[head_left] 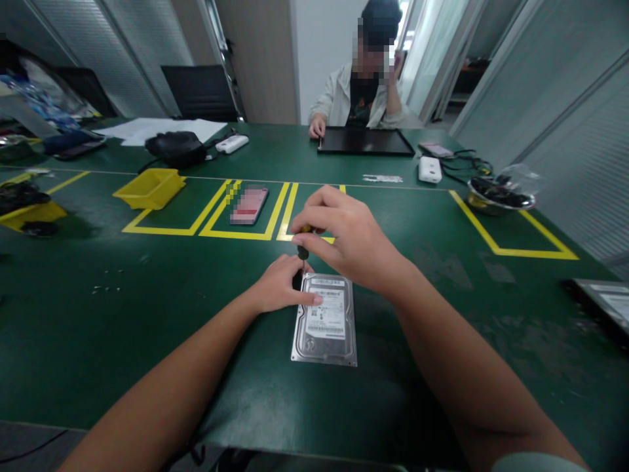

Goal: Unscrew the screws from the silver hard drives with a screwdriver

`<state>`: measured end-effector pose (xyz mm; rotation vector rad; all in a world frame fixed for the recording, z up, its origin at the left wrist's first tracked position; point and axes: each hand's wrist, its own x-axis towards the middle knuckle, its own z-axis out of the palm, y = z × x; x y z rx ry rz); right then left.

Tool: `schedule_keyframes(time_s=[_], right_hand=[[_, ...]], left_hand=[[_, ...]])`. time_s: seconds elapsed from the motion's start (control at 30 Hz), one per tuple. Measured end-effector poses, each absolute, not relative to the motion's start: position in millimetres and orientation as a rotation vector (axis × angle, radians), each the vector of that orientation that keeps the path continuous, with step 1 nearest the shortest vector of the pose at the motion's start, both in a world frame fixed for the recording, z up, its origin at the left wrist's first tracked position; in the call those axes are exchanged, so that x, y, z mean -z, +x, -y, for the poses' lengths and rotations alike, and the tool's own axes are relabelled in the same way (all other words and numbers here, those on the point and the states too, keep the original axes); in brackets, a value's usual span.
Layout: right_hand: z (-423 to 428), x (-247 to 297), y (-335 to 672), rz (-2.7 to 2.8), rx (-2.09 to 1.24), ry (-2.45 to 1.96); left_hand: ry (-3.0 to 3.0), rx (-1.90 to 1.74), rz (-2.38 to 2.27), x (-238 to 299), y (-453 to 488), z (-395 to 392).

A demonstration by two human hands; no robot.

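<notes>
A silver hard drive [325, 347] with a white label lies flat on the green table in front of me. My left hand [279, 285] grips its upper left part, thumb resting on the label and the other fingers by the far left corner. Above that corner, my right hand [344, 229] pinches a small screwdriver [303, 252] with a dark and yellow handle. The screwdriver stands nearly upright, its shaft pointing down at the drive's top left corner. The tip and any screw under it are too small to make out.
Several tiny screws [107, 288] lie on the left. Beyond are a yellow bin [150, 188], a phone [249, 206] and yellow tape outlines. A metal bowl [500, 195] and another drive-like device [602, 305] are right. Across the table, a person sits behind a black panel [366, 141].
</notes>
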<state>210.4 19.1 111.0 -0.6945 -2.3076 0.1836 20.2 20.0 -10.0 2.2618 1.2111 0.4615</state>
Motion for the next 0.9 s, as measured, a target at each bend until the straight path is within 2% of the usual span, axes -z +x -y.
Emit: schedule_keyframes(time_s=[0.9], right_hand=[[-17.4,-112.6,209.9,2.339,-0.218,-0.633]], left_hand=[[2.247,-0.496,-1.194,10.4,19.4,-19.9]])
